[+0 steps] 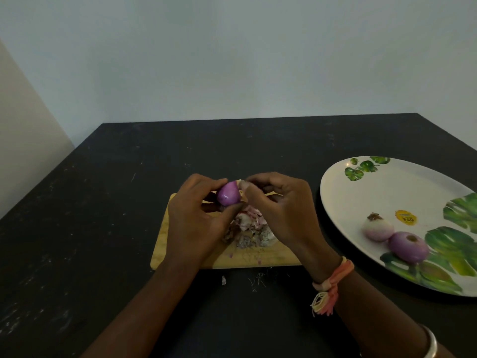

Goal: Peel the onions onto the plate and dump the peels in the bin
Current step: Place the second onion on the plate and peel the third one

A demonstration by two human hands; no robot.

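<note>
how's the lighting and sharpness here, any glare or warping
head view: dim, flat light, the dark table swallows detail; one small glint on the onion in the left hand; the whole frame is soft, the peel pinched by the right hand a blur; wide-angle stretch toward the edges, the plate cut off at right

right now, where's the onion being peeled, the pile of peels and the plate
onion being peeled [227, 197]: head view, bare purple side
pile of peels [251, 232]: head view, middle of the heap
plate [387, 192]: head view, bare white part
</note>
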